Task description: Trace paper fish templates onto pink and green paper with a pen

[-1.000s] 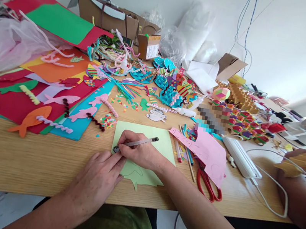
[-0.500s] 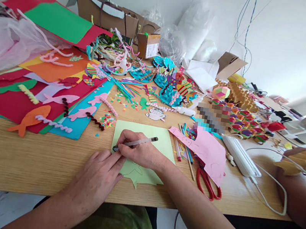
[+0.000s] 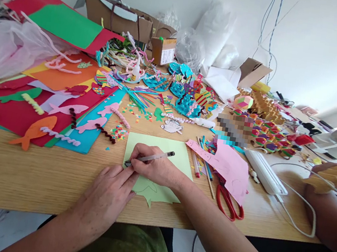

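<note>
A light green foam sheet point(image 3: 165, 147) lies on the wooden table point(image 3: 20, 175) near its front edge. My right hand point(image 3: 155, 168) is closed around a grey pen point(image 3: 153, 157), whose tip touches the sheet's left edge. My left hand point(image 3: 106, 197) lies flat with fingers spread, pressing the sheet's lower left corner right beside the pen tip. A faint drawn outline point(image 3: 149, 187) shows on the sheet below my right hand.
Red-handled scissors point(image 3: 228, 201) and a pink cut sheet point(image 3: 229, 165) lie to the right. Coloured foam sheets with fish cut-outs point(image 3: 33, 132) cover the left. Craft scraps, cardboard boxes point(image 3: 163, 50) and bags fill the back. Another person's arm point(image 3: 330, 215) rests at far right near a white cable point(image 3: 300, 202).
The pen tip has shifted only slightly along the sheet's left edge. Both hands stay where they were.
</note>
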`<state>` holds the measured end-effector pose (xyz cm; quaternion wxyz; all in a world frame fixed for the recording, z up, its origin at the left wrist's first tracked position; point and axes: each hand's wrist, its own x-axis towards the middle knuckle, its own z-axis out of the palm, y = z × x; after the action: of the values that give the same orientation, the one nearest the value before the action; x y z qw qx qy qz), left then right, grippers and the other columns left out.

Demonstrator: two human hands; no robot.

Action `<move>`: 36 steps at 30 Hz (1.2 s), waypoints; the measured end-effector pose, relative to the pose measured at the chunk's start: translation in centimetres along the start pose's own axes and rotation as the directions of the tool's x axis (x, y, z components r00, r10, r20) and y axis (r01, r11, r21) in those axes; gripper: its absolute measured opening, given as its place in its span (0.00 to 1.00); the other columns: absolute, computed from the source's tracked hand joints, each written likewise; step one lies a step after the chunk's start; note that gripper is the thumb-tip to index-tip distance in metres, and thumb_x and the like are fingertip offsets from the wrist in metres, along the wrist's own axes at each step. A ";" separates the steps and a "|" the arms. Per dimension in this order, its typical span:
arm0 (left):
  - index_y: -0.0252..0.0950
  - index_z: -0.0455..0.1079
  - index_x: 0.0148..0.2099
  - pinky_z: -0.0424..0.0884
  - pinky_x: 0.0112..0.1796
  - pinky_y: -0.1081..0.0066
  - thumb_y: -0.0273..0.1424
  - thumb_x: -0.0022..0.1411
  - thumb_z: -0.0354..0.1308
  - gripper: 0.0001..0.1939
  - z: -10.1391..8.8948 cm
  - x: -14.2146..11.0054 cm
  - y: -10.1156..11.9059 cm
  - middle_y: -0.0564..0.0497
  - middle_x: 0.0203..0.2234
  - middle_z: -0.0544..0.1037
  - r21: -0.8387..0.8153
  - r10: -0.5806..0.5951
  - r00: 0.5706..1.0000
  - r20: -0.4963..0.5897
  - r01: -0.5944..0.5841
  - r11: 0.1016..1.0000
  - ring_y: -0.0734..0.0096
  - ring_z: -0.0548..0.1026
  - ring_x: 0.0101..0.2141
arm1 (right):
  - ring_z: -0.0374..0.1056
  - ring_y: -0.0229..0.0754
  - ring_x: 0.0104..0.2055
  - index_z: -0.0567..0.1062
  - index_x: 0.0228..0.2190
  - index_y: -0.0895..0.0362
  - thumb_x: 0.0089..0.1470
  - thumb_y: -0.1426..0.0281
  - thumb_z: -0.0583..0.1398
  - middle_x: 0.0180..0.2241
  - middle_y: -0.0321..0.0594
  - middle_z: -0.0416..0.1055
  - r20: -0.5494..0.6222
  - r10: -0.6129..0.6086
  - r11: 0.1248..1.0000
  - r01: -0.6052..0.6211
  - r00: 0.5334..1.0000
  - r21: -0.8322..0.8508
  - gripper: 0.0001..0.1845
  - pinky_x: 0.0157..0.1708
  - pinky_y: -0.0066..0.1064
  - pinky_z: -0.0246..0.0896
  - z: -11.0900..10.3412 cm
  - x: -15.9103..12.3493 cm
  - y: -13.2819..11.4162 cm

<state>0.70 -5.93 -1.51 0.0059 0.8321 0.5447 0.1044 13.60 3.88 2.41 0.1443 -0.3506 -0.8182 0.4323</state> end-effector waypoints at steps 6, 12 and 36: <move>0.31 0.73 0.48 0.69 0.37 0.59 0.24 0.55 0.60 0.16 -0.1 0.0 -0.1 0.45 0.40 0.77 -0.006 -0.004 1.000 -0.016 0.004 1.000 0.57 0.71 0.36 | 0.59 0.30 0.23 0.67 0.24 0.58 0.47 0.80 0.57 0.21 0.29 0.66 -0.009 -0.015 1.000 0.015 1.000 0.024 0.06 0.24 0.20 0.53 0.0 0.0 0.2; 0.31 0.73 0.46 0.69 0.36 0.59 0.23 0.56 0.59 0.14 -0.2 0.1 0.0 0.45 0.40 0.77 -0.005 -0.010 1.000 0.021 0.010 1.000 0.57 0.71 0.36 | 0.58 0.29 0.22 0.67 0.23 0.59 0.45 0.82 0.57 0.20 0.29 0.65 0.011 -0.041 0.998 0.042 0.999 -0.037 0.08 0.24 0.20 0.53 -0.1 0.1 -0.1; 0.33 0.70 0.48 0.69 0.45 0.60 0.20 0.60 0.51 0.15 -1.7 1.7 -1.0 0.44 0.46 0.74 -0.075 0.065 0.986 0.155 -0.054 0.996 0.59 0.72 0.44 | 0.68 0.44 0.42 0.71 0.44 0.61 0.51 0.79 0.58 0.40 0.45 0.72 -0.157 -0.120 0.909 0.045 0.980 -0.413 0.17 0.41 0.32 0.62 -0.8 -4.5 3.3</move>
<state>0.15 -4.20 0.27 0.0751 0.8529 0.5133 0.0579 18.65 2.45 0.51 0.1593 -0.3752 -0.8881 0.2123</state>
